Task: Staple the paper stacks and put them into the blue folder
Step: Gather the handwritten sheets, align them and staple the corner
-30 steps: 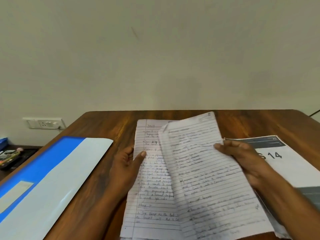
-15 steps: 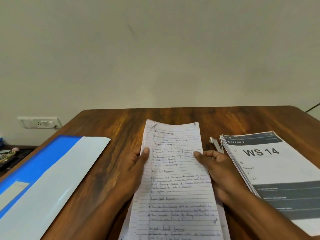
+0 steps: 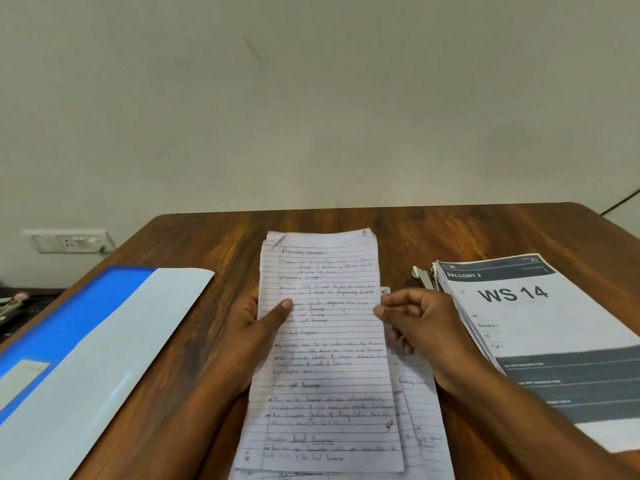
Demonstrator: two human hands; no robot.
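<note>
Left hand (image 3: 258,336) fingers pinch handwritten stack (image 3: 327,344); right hand (image 3: 420,329) fingers pinch its edge; loose sheets beneath right fingers may slip, staple misaligned.

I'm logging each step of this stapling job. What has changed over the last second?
The lined sheet that the right hand held lifted and turned has been laid flat onto the handwritten stack. That hand now pinches the stack's right edge, and the left hand keeps its thumb on the left edge. The stapler, hidden behind the sheet before, now shows. The blue folder and WS 14 stack lie as before.
</note>
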